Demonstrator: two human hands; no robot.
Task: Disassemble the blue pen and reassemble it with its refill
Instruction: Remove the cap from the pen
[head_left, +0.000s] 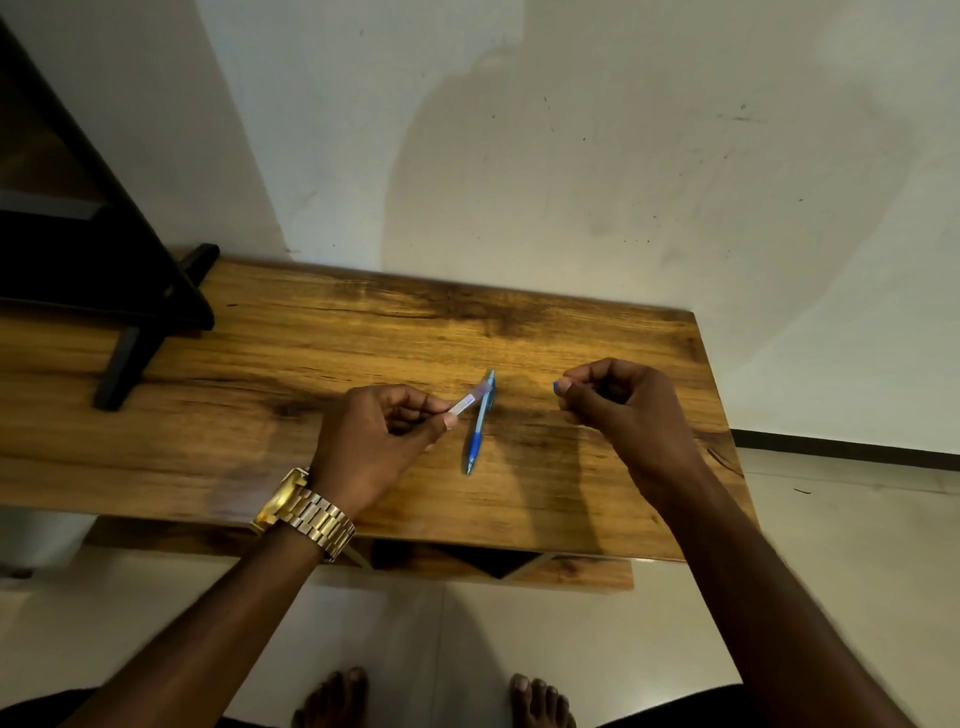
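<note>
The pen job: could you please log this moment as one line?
left hand: holds clear tube | right hand: pinches small blue piece | blue pen: lying on wooden table

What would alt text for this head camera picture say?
Over a wooden table, the left hand pinches a pale refill while the right hand pinches a small blue piece. A blue pen barrel lies on the table between them.
</note>
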